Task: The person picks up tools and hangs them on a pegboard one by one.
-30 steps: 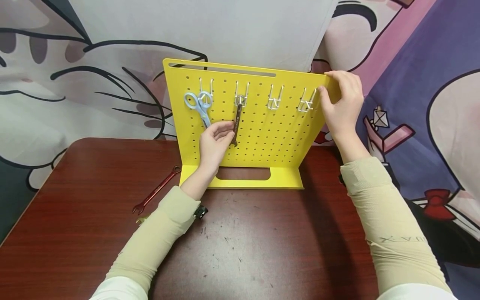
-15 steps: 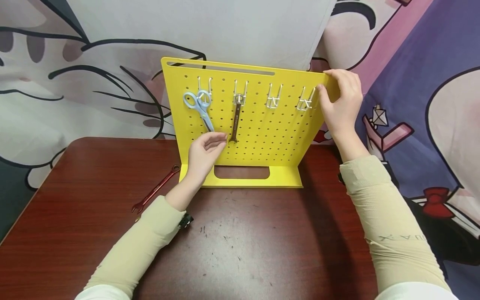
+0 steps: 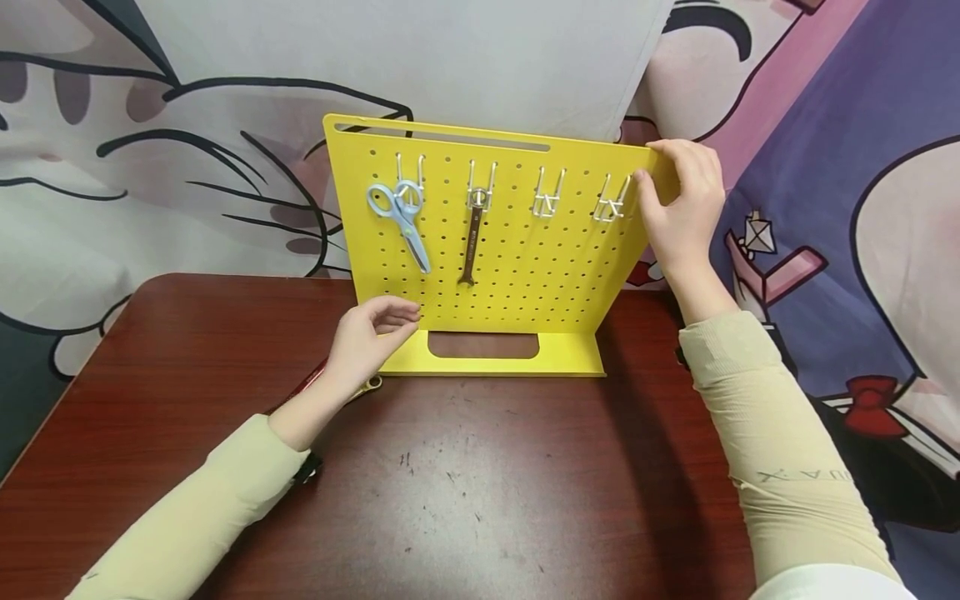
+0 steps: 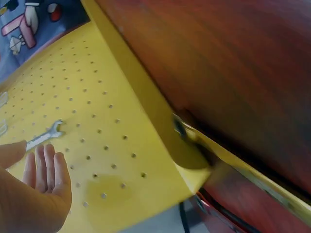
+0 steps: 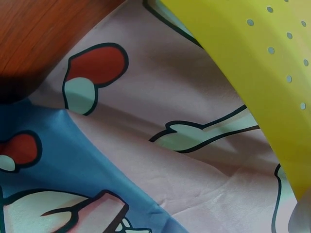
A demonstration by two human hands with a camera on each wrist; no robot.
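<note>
A yellow pegboard [image 3: 517, 275] stands on the table. My right hand [image 3: 686, 200] grips its upper right corner, thumb on the front face; only a sliver of that hand shows in the right wrist view. Light blue scissors [image 3: 405, 221] hang from the leftmost hook, and a dark combination wrench [image 3: 471, 246] from the one beside it. My left hand [image 3: 367, 337], holding nothing, hovers before the board's lower left corner with fingers extended. Below its wrist lie a yellow wrench [image 4: 243, 167] and a red wrench [image 3: 303, 383], both partly hidden by the arm in the head view.
Two more white wire hooks, a middle one [image 3: 547, 193] and a right one [image 3: 612, 200], bear nothing. The board's base has a cut-out slot. Behind the reddish-brown table [image 3: 480, 483] hangs a cartoon-printed cloth [image 3: 247, 183].
My left hand has moved away from the hanging wrench, down and left to the board's lower corner. More of the yellow wrench now shows beside the wrist. The right hand keeps its place.
</note>
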